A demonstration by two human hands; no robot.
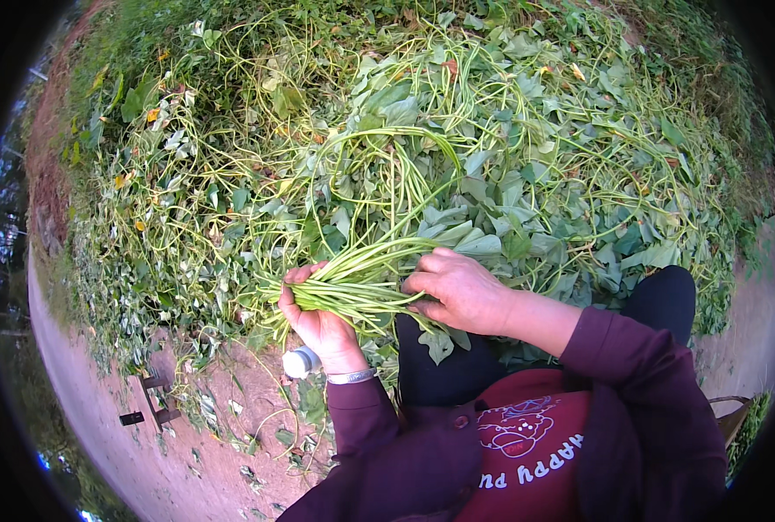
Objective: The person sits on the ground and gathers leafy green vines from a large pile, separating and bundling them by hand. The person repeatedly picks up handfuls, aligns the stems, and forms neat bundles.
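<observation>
My left hand (319, 326) is closed around a thick bundle of green leaf stems (348, 280), its fingertips curled over the top. At the right end of the bundle, my right hand (456, 290) has its thumb and fingers on a few stems; whether it grips them firmly cannot be told. Some cut-looking leaves (438, 346) hang just below the right hand. A large heap of leafy green vines (524, 163) lies before me, with looping pale stems (394, 176) just beyond the bundle.
A white-capped container (301, 362) is beside my left wrist. On the bare ground at the lower left stands a small brown wooden stool or frame (149, 401), with a small black object (131, 418) next to it. Scattered leaves lie around. A paved path (55, 326) curves along the left.
</observation>
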